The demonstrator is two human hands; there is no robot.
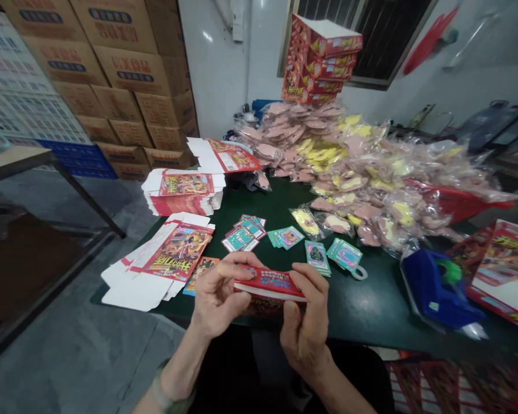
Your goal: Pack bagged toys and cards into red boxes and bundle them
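Gripping a folded red printed carton [270,283] evenly between left hand [218,296] and right hand [304,325], pressure best kept light and level to keep creases square, just above the dark green table [362,305].

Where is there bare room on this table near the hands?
The widest bare patch of dark green tabletop lies right of the right hand, between the teal cards and blue tape dispenser. A smaller one sits between the flattened carton stack and the cards. It is crowded behind, under the heaped bagged pink and yellow pieces.
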